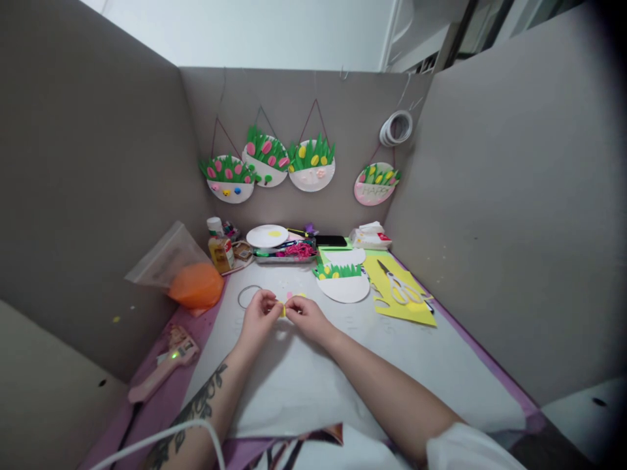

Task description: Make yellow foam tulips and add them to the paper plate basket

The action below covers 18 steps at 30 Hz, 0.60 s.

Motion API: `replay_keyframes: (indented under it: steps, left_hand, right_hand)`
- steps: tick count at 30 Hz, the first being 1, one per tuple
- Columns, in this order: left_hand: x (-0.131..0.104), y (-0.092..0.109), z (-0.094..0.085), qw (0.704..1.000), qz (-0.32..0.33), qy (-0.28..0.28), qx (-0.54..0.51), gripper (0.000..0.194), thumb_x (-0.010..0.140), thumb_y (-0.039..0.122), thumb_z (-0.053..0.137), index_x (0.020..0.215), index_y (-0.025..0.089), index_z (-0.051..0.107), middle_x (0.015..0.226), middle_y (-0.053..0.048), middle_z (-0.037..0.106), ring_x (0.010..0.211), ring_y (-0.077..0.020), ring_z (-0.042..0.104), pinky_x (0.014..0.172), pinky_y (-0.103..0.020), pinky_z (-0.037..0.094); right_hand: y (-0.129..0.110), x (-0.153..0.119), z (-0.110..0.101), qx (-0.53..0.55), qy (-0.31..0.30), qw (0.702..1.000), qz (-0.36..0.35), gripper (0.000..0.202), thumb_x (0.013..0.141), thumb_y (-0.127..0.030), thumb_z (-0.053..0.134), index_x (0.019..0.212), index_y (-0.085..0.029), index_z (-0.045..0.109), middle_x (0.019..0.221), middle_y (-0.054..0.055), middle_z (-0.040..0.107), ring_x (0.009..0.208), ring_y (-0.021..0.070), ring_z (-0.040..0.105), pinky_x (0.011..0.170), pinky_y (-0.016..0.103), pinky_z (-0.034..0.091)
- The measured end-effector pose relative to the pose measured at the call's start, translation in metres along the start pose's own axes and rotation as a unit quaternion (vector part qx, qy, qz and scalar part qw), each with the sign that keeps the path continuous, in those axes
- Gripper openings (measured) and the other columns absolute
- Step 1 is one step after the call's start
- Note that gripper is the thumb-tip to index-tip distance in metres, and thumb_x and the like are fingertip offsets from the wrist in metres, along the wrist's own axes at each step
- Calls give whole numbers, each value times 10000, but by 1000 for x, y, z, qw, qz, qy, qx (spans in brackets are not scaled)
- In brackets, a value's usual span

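Observation:
My left hand (261,312) and my right hand (305,314) meet above the white-covered table, fingertips pinched together. Between them is a small yellow paper piece (283,311), mostly covered by my fingers. Just behind the hands lie small pink and yellow paper bits (292,296), partly hidden. A thin dark ring (243,297) rests beside my left hand. To the right of my right hand sits a white paper-plate basket (343,288) with green paper grass and yellow paper flowers along its top.
White-handled scissors (404,289) lie on a yellow paper sheet (416,313) at right. A pink glue gun (166,365) and a bag of orange material (196,285) stand left. A glue bottle (222,251) and supply tray (287,257) are behind. Finished plate baskets (312,176) hang on the back panel.

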State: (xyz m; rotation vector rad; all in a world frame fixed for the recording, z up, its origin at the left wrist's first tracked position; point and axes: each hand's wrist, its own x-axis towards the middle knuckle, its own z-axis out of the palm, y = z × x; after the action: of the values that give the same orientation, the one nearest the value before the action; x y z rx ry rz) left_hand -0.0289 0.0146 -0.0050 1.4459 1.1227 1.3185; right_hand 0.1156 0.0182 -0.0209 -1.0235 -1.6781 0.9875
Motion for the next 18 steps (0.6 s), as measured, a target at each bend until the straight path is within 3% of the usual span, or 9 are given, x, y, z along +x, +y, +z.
replay_keyframes:
  steps: [4, 10, 18]
  left_hand:
    - [0, 3, -1, 1000, -12, -14, -6, 259, 673, 258, 621, 839, 190, 435, 607, 54, 554, 568, -103, 547, 558, -205, 385]
    - [0, -6, 2, 998, -27, -48, 19, 305, 699, 268, 597, 943, 186, 432, 628, 40, 583, 568, -105, 548, 536, -205, 390]
    - [0, -10, 0, 998, -26, -57, 27, 305, 731, 260, 539, 1008, 180, 438, 670, 13, 618, 654, -138, 613, 603, -249, 467]
  right_hand:
    - [4, 0, 1, -9, 5, 1000, 2, 99, 733, -208, 498, 658, -160, 540, 630, -30, 502, 603, 103, 444, 576, 212, 348]
    - [7, 1, 0, 7, 61, 998, -15, 100, 743, -218, 494, 677, -169, 551, 667, -24, 512, 635, 111, 451, 606, 217, 361]
    - [7, 3, -1, 42, 68, 997, 11, 103, 732, -228, 497, 664, -165, 540, 640, -28, 510, 614, 112, 448, 593, 222, 356]
